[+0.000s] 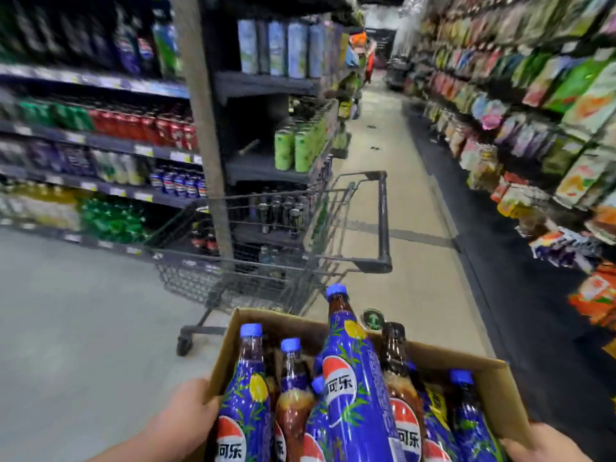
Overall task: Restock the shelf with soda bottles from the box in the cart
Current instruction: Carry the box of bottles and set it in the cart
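Box (493,378) of bottles (350,378) rides out of the cart (383,221), left hand (186,415) and right hand (540,443) closed on its sides. Carrying step; next, probably set it by the shelf (100,141).

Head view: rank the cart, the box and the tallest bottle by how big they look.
1. Box, though nearness inflates it and the frame crops it.
2. Cart, close behind; its true size is surely larger.
3. Tallest bottle.
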Motion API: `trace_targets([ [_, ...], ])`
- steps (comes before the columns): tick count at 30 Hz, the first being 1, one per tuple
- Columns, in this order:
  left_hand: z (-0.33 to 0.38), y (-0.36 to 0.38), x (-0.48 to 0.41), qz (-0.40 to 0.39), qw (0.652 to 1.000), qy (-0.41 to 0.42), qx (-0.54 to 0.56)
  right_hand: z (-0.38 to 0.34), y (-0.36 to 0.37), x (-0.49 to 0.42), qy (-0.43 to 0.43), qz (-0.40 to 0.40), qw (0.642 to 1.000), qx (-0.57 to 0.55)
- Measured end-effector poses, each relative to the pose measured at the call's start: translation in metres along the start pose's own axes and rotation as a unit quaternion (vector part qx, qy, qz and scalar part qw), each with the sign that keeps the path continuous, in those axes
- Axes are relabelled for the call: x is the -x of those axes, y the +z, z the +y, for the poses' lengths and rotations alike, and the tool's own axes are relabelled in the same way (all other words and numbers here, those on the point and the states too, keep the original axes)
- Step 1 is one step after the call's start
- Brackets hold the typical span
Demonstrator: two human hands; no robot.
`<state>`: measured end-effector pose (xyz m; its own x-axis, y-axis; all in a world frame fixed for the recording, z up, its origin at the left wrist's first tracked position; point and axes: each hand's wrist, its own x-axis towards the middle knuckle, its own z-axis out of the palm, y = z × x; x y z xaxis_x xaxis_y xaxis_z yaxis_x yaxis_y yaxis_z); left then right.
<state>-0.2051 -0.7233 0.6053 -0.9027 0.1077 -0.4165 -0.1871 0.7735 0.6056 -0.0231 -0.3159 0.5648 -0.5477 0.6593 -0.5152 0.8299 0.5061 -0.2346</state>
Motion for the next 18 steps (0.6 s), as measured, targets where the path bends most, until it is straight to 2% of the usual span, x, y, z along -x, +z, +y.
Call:
trace_targets([
  [2,-0.037,-0.047,-0.003,0.019,1.0,-0.015,-0.006,-0.065,-0.004,0.045,-0.073,0.027,0.997,-0.004],
  [5,-0.089,-0.113,-0.011,0.071,0.996,-0.042,-0.028,-0.183,0.002,0.112,-0.146,-0.012,0.989,0.011],
  [10,-0.152,-0.204,-0.024,0.135,0.986,-0.089,-0.049,-0.291,0.038,0.103,-0.18,-0.047,0.979,0.089],
  [15,-0.324,-0.252,-0.156,0.172,0.968,-0.146,-0.111,-0.383,0.038,0.087,-0.224,-0.051,0.972,0.051],
  [18,-0.326,-0.282,-0.195,0.203,0.96,-0.166,-0.098,-0.43,0.03,0.073,-0.237,-0.052,0.97,0.028],
])
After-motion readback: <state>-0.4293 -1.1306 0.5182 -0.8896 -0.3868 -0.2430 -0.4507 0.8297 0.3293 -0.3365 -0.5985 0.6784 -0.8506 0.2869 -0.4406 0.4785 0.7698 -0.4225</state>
